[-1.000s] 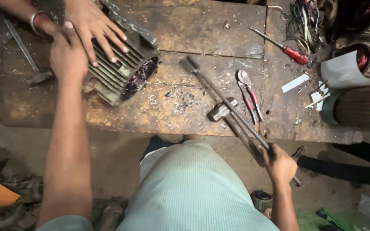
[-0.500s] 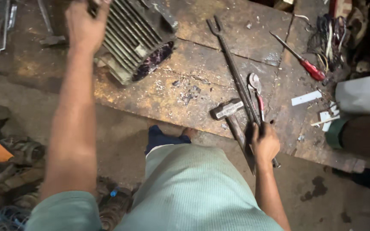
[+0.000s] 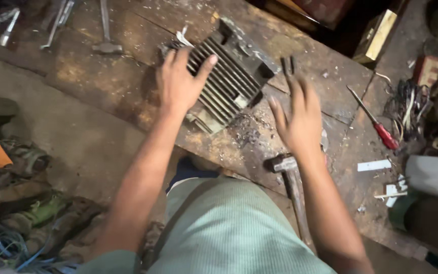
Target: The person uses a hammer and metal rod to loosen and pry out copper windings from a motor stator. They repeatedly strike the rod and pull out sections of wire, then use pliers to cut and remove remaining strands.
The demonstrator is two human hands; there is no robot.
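My left hand lies flat on a grey finned motor housing that rests on its side on the worn wooden bench. My right hand hovers open above the bench just right of the housing, fingers spread, holding nothing. A long dark metal bar pokes out from behind its fingertips. Beneath that wrist lies a hammer, its handle running toward me.
A red-handled screwdriver lies right of my right hand, by tangled wires. Another hammer and wrenches lie at the far left. Motor parts stand at the right edge. Scrap and blue wire cover the floor.
My right hand let go of the long bar and rose open toward the housing. My left hand stayed on the housing. Another person's hand seen a second ago is gone.
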